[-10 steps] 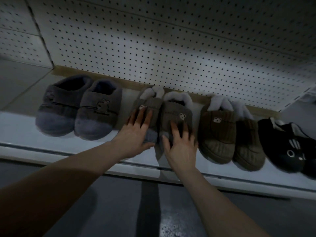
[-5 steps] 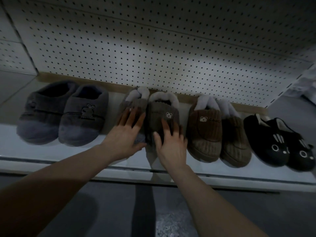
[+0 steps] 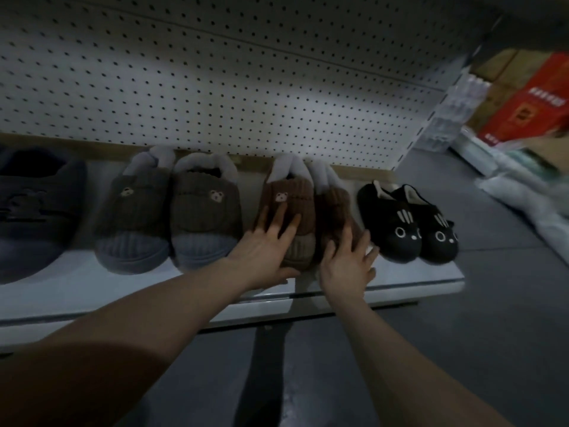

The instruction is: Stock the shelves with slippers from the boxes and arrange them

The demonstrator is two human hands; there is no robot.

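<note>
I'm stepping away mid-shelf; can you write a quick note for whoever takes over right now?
Left hand: open, flat on the left brown slipper.
Right hand: open, flat on the right brown slipper.
Shelf, left to right: dark blue slipper, grey pair, the brown two, black cat pair, toes outward.
Done: row laid out.
Left: square up the brown two; boxes to the right, contents unseen.

A row of slippers stands on a shelf [image 3: 415,278], toes at its front edge. The landmark is the ribbed pair [image 3: 295,204]: the left hand [image 3: 264,251] lies on its left slipper, the right hand [image 3: 348,263] on its right one. Behind it rises a pegboard [image 3: 215,87]. Just to its left sits a bear-patch pair [image 3: 172,217], and farther left a plush slipper [image 3: 34,211]. Just to its right sits a cat-face pair [image 3: 406,223]. Well to the right, past the shelf end, are boxes [image 3: 529,100].
</note>
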